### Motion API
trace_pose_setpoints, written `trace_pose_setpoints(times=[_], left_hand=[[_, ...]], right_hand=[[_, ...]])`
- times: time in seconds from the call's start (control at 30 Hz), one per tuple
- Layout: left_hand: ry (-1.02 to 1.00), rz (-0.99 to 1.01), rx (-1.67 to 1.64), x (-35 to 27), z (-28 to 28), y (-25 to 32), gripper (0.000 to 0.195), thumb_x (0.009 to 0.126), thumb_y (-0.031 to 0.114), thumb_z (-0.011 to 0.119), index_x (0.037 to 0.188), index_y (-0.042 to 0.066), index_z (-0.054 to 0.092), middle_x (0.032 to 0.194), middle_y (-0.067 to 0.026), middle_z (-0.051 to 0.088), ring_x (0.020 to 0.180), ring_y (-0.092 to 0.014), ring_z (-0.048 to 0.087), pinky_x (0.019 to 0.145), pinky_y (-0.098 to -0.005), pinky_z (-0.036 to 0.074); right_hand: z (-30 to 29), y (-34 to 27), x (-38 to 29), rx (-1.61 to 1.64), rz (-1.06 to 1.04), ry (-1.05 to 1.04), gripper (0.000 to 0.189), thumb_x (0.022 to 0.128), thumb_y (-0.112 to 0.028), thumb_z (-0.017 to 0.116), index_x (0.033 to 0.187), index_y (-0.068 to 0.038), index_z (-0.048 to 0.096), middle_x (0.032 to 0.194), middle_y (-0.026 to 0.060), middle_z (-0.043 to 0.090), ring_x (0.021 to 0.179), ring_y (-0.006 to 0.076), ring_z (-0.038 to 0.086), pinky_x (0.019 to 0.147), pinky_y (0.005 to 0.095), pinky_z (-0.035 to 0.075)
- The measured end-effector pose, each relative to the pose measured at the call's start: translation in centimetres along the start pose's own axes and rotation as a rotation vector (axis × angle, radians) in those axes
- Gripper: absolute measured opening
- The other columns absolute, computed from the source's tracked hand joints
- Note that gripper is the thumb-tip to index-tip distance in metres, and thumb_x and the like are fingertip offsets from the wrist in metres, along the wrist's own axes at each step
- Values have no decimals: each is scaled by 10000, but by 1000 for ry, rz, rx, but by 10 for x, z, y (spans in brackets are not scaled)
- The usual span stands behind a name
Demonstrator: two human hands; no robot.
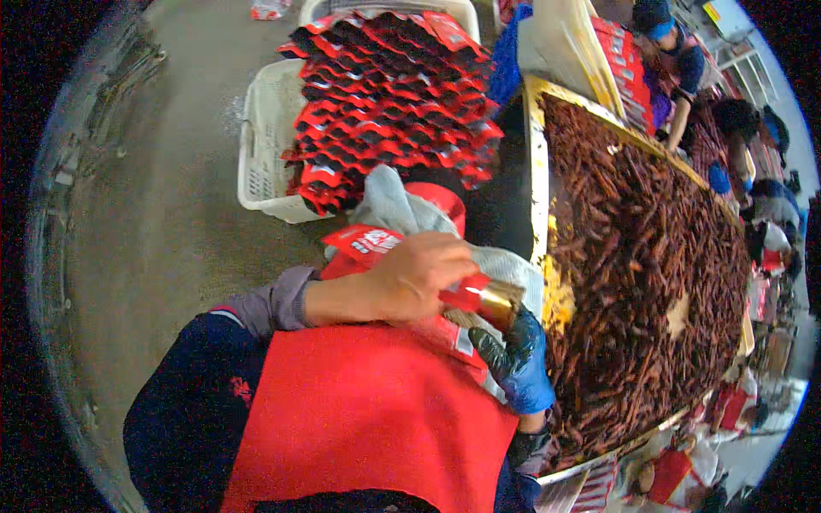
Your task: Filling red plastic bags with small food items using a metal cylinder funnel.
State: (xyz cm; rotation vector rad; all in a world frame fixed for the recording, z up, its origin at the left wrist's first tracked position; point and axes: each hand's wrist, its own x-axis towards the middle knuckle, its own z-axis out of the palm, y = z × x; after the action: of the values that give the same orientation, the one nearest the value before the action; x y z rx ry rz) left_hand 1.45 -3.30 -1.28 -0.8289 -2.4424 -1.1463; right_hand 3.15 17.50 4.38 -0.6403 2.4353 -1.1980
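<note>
My left hand point(420, 276), bare, grips the red part of a small red and gold packet point(492, 299) above my lap. My right hand point(521, 362), in a blue glove darkened at the fingers, is at the packet's gold end, thumb and fingers apart; whether it grips the packet is hidden. More red packets point(367, 243) with white print lie under and beside my hands on a grey cloth point(401, 208). To the right, a large tray with a pale, stained rim point(537, 186) holds a heap of dark reddish-brown strips point(641, 269).
Ahead, wavy rows of red and black packets point(391, 109) are stacked over white plastic baskets point(269, 141). A pale, yellow-stained container point(571, 51) stands at the tray's far corner. Beyond the tray, several people work; one person's arm point(678, 122) reaches its edge. Grey floor point(173, 179) lies left.
</note>
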Motion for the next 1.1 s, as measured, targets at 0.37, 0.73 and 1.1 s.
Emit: trace_pose_setpoints(times=[0.37,0.73,1.1], left_hand=[[269,420,291,150,-112,-46,232,681,221,664,875,101,626,875,-81,608,847,-277,586,751,-395,459],[298,159,807,137,-95,-241,400,672,309,697,977,66,605,981,-114,599,969,-298,557,883,-399,419],[-678,258,13,-40,34,-1,466,788,405,575,1071,37,531,997,-90,577,964,-285,532,814,-404,431]], right_hand=[[11,84,4,-775,93,1201,271,827,53,551,1094,17,584,1079,163,576,976,277,564,822,390,488],[14,126,-14,-307,56,1212,244,869,-54,511,1082,41,581,1099,199,558,999,271,554,833,367,511],[11,121,-38,209,144,1279,274,876,-130,517,1047,68,600,991,141,612,860,195,586,731,313,489]])
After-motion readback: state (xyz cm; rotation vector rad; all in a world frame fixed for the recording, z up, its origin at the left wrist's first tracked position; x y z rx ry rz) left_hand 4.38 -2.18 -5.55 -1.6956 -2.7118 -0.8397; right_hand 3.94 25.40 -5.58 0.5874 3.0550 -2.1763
